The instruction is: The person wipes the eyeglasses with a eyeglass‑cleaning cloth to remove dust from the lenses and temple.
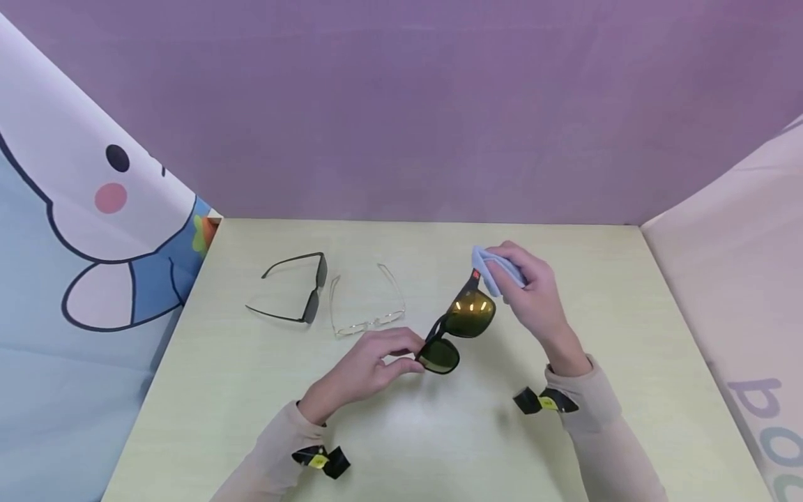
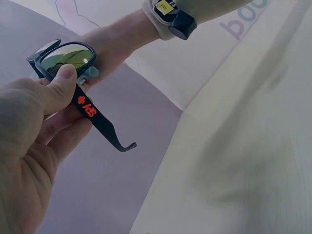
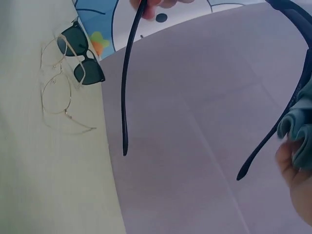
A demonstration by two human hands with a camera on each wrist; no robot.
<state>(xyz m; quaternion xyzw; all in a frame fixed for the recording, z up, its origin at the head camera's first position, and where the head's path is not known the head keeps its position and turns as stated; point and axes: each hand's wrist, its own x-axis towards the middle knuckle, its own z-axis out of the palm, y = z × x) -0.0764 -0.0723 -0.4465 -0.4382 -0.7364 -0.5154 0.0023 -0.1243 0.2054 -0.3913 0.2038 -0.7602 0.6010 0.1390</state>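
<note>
Sunglasses with a black frame and yellow-green mirrored lenses (image 1: pixel 470 315) are held above the table. My left hand (image 1: pixel 381 357) pinches them at one end of the frame, its thumb by the lens rim in the left wrist view. Red lettering marks the near temple arm (image 2: pixel 100 117). My right hand (image 1: pixel 533 296) grips a folded light-blue cloth (image 1: pixel 482 262) at the other end of the frame. In the right wrist view the cloth (image 3: pixel 302 119) wraps against the other temple arm (image 3: pixel 263 146), partly covering it.
Black sunglasses (image 1: pixel 322 272) with arms unfolded lie on the left of the pale table (image 1: pixel 627 314). Beside them are thin-framed clear glasses (image 1: pixel 371 325). A purple cloth backdrop (image 1: pixel 426 139) rises behind the table, with printed hangings on both sides.
</note>
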